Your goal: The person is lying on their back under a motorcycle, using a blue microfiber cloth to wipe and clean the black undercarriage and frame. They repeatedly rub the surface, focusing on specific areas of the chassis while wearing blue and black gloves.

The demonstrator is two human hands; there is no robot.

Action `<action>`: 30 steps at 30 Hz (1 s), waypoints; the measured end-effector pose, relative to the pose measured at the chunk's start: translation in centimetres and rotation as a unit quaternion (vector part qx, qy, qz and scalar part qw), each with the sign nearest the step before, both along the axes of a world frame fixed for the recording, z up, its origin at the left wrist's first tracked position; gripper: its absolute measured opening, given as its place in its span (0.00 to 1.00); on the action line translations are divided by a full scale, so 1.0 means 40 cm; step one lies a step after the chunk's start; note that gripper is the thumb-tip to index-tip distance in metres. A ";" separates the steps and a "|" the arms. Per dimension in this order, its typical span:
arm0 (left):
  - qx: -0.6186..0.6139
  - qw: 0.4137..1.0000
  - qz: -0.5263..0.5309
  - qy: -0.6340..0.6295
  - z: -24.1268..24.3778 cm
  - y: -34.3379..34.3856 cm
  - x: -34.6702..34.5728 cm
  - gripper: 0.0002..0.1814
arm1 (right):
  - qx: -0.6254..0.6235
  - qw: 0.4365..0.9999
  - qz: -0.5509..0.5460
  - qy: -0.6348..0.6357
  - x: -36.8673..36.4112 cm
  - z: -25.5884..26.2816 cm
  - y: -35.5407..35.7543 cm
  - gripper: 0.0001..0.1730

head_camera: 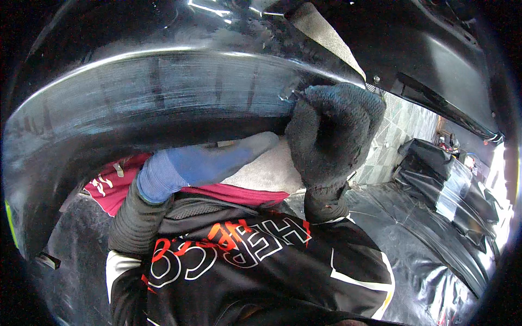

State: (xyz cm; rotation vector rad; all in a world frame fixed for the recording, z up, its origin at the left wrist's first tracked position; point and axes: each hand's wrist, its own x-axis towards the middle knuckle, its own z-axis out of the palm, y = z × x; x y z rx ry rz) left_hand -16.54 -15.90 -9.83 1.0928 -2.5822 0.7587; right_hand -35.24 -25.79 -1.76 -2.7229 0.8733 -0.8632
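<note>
A long, curved black car body panel (191,85), glossy above with a band of dull, streaked blue-grey smears, crosses the upper view. My right hand (336,130), in a dark knitted glove with a bluish top, is bent against the panel's right end. Whether it grips something is hidden. My left hand (212,161), in a blue glove with greyish fingertips, lies low under the panel's lower edge, its fingers pointing right. Beneath it are a dark red cloth (236,194) with white marks and a light grey textured surface (269,167).
Another black vehicle panel (444,69) rises at the upper right. Black plastic sheeting (412,228) covers the floor or a low surface at the right, with bunched sheeting (428,163) beyond. A patterned grey surface (395,138) shows behind my right hand.
</note>
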 end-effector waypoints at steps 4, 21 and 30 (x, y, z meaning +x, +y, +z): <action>0.037 0.999 0.002 0.023 -0.002 0.007 -0.006 0.22 | -0.039 0.999 0.001 0.007 -0.008 -0.009 0.000 0.13; 0.058 0.998 0.030 0.016 -0.060 0.014 -0.044 0.22 | 0.009 0.997 -0.065 -0.034 0.004 -0.040 0.059 0.11; 0.190 0.968 0.006 0.165 0.012 0.007 -0.012 0.21 | -0.010 0.994 -0.103 -0.036 0.012 -0.050 0.076 0.10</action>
